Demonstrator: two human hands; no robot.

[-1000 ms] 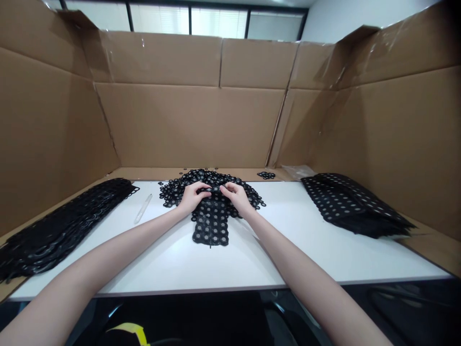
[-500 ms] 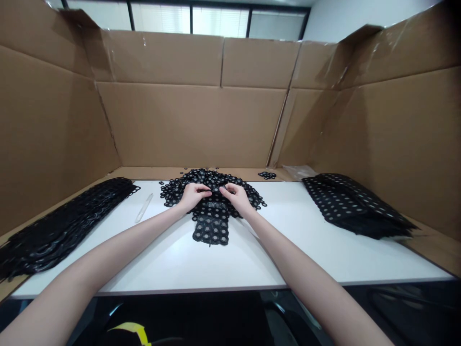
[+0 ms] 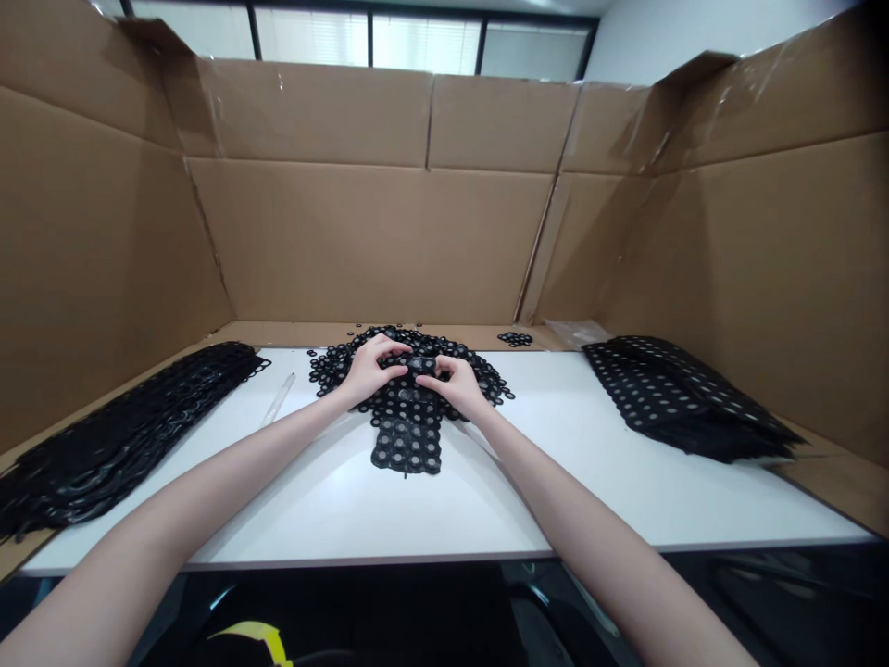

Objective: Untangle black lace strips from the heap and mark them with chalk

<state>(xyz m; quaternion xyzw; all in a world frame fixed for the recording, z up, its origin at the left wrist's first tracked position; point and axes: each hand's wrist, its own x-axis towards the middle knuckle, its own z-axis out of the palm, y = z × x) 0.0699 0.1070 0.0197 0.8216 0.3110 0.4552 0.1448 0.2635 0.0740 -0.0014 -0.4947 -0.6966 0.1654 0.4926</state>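
A black strip of joined rings with pale round centres lies on the white table, its far end raised slightly between my hands. My left hand holds the strip's left edge, thumb in front and index finger curled above. At the right edge, my right hand grips the strip between thumb and bent fingers; the exact contact is partly hidden. Behind and around both hands spreads a heap of small loose black rings.
To the left lie a thick stack of black ring strips and a clear pen-like tool. On the right is a pile of black dotted sheets. A few rings sit at the back. Cardboard walls enclose the table.
My fingers have spread from close pinches, the left index moving up and the right thumb moving down and left. More of the strip's far end shows between my hands.
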